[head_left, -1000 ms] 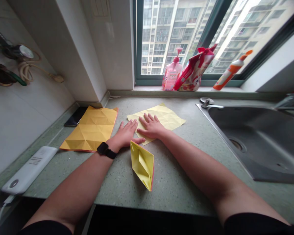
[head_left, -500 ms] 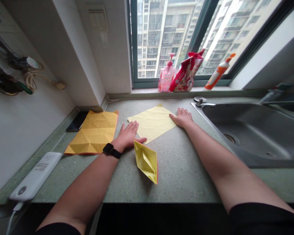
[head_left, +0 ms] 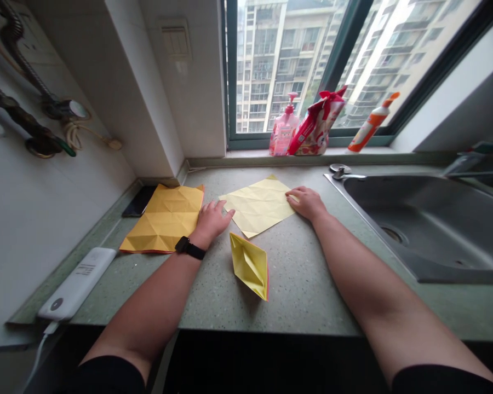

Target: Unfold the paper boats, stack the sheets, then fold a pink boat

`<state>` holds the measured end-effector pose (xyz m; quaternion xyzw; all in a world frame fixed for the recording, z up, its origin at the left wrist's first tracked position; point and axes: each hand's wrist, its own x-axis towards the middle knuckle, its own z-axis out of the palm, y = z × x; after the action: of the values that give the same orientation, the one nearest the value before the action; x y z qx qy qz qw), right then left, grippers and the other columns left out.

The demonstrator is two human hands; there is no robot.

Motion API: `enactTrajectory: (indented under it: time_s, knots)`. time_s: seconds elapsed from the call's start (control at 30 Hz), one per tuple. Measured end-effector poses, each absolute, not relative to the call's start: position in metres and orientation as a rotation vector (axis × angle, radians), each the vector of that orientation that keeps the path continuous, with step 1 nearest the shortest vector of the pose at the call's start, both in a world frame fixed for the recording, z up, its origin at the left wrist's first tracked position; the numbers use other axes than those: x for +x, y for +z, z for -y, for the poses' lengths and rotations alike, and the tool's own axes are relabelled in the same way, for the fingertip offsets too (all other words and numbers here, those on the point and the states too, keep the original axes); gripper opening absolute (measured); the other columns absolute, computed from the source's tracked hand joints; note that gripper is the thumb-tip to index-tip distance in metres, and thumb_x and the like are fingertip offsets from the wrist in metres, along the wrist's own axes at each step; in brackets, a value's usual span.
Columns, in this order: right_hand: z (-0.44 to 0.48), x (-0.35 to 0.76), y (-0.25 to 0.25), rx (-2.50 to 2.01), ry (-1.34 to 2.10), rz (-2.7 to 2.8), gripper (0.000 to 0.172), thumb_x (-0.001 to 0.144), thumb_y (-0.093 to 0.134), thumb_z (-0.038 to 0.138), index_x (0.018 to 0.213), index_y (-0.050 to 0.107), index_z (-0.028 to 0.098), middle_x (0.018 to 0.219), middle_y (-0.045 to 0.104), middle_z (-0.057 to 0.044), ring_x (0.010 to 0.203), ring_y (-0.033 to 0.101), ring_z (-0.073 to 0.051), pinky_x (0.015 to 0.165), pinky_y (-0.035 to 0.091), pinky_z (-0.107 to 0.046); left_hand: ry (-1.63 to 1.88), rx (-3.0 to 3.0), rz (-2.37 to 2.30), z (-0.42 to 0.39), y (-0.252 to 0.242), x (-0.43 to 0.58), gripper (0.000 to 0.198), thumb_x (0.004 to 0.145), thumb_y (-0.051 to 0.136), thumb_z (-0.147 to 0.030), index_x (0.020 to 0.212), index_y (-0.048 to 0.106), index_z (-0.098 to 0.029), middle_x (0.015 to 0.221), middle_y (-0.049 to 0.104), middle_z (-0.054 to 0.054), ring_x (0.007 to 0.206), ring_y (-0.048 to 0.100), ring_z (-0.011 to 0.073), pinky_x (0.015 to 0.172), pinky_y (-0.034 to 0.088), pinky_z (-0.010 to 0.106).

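A creased pale yellow sheet of paper point(head_left: 259, 207) lies flat on the counter, turned cornerwise. My right hand point(head_left: 308, 203) is at its right corner, fingers bent together over the edge with the thumb beside them. At the sheet's left corner is my left hand point(head_left: 213, 221), its thumb apart from slightly bent fingers and nothing visible in it; a black watch point(head_left: 189, 248) is on that wrist. Closer to me stands a folded yellow paper boat point(head_left: 250, 267) with a reddish outside. Left of my left hand lies a stack of creased orange-yellow paper point(head_left: 164, 216).
A dark phone point(head_left: 139, 201) sits partly under the stack. A white power bank point(head_left: 78, 284) with a cable lies at the counter's left. The steel sink point(head_left: 427, 219) is on the right. A pink pump bottle point(head_left: 284, 131), a red bag point(head_left: 318, 126) and an orange-white bottle point(head_left: 370, 127) line the windowsill.
My left hand has drawn left, off the sheet's lower edge, and its fingers have come closer together. The right hand's spread fingers have gathered at the sheet's corner. The view has shifted slightly.
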<state>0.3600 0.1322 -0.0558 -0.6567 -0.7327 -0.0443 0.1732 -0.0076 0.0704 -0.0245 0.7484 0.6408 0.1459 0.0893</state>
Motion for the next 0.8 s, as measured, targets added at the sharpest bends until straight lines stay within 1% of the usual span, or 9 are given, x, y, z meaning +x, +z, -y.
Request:
enactTrajectory:
  time_s: [0.13,0.2,0.3,0.33,0.4,0.5,0.57,0.7,0.8]
  knots:
    - [-0.137,0.366,-0.060,-1.740,-0.011,2.131,0.038,0.101,0.060,0.039,0.127,0.085,0.027,0.136,0.077,-0.010,0.127,0.070,-0.031,0.116,0.052,-0.046,0.502,2.129,-1.801,-0.078,-0.026,-0.005,0.062,0.107,0.053,-0.055,0.157,0.062,-0.019,0.164,0.058,0.016,0.156,0.048,0.0348,0.133,0.033,0.047]
    - [-0.139,0.367,-0.061,-1.680,0.028,2.147,0.036,0.100,0.062,0.038,0.124,0.086,0.026,0.134,0.078,-0.010,0.126,0.071,-0.030,0.117,0.053,-0.045,0.551,2.085,-1.761,-0.081,-0.026,-0.004,0.062,0.107,0.053,-0.053,0.156,0.063,-0.017,0.164,0.058,0.016,0.157,0.049,0.0325,0.133,0.034,0.044]
    - [-0.140,0.365,-0.062,-1.630,0.054,2.149,0.033,0.100,0.064,0.038,0.121,0.087,0.027,0.131,0.078,-0.010,0.125,0.072,-0.030,0.117,0.053,-0.045,0.572,2.063,-1.744,-0.084,-0.026,-0.004,0.061,0.109,0.047,-0.049,0.158,0.061,-0.015,0.163,0.060,0.014,0.153,0.054,0.0269,0.129,0.038,0.035]
    - [-0.141,0.364,-0.062,-1.625,0.061,2.147,0.032,0.099,0.065,0.038,0.120,0.087,0.027,0.131,0.078,-0.010,0.124,0.072,-0.030,0.117,0.054,-0.046,0.568,2.059,-1.744,-0.084,-0.026,-0.004,0.061,0.110,0.046,-0.049,0.158,0.062,-0.014,0.164,0.060,0.014,0.153,0.054,0.0265,0.129,0.039,0.034]
    - [-0.141,0.362,-0.063,-1.618,0.076,2.142,0.030,0.099,0.066,0.038,0.118,0.088,0.029,0.131,0.078,-0.009,0.122,0.073,-0.029,0.117,0.054,-0.046,0.547,2.053,-1.753,-0.085,-0.027,-0.003,0.063,0.109,0.047,-0.051,0.157,0.062,-0.013,0.168,0.055,0.016,0.157,0.050,0.0290,0.131,0.036,0.037]
    - [-0.141,0.362,-0.063,-1.604,0.088,2.130,0.029,0.100,0.066,0.037,0.116,0.088,0.028,0.131,0.078,-0.009,0.121,0.073,-0.029,0.116,0.054,-0.045,0.506,2.052,-1.773,-0.086,-0.029,-0.002,0.066,0.107,0.052,-0.053,0.156,0.062,-0.011,0.172,0.048,0.020,0.163,0.041,0.0346,0.135,0.027,0.045]
    - [-0.140,0.362,-0.063,-1.598,0.096,2.120,0.029,0.100,0.066,0.037,0.114,0.088,0.027,0.130,0.078,-0.010,0.120,0.074,-0.029,0.117,0.054,-0.045,0.499,2.054,-1.775,-0.086,-0.029,-0.001,0.064,0.107,0.051,-0.050,0.158,0.060,-0.012,0.172,0.048,0.019,0.164,0.039,0.0333,0.137,0.024,0.046]
    - [-0.140,0.362,-0.063,-1.600,0.118,2.096,0.028,0.098,0.067,0.038,0.113,0.088,0.026,0.130,0.078,-0.010,0.121,0.073,-0.030,0.118,0.053,-0.047,0.582,2.028,-1.761,-0.080,-0.021,0.001,0.063,0.109,0.048,-0.044,0.164,0.053,-0.013,0.176,0.044,0.015,0.165,0.039,0.0268,0.137,0.026,0.037]
    - [-0.141,0.361,-0.062,-1.609,0.125,2.077,0.033,0.098,0.066,0.039,0.119,0.087,0.025,0.134,0.077,-0.012,0.125,0.072,-0.032,0.118,0.053,-0.047,0.861,1.923,-1.698,-0.071,-0.007,0.001,0.064,0.108,0.050,-0.041,0.164,0.053,-0.011,0.177,0.042,0.013,0.167,0.036,0.0263,0.138,0.025,0.034]
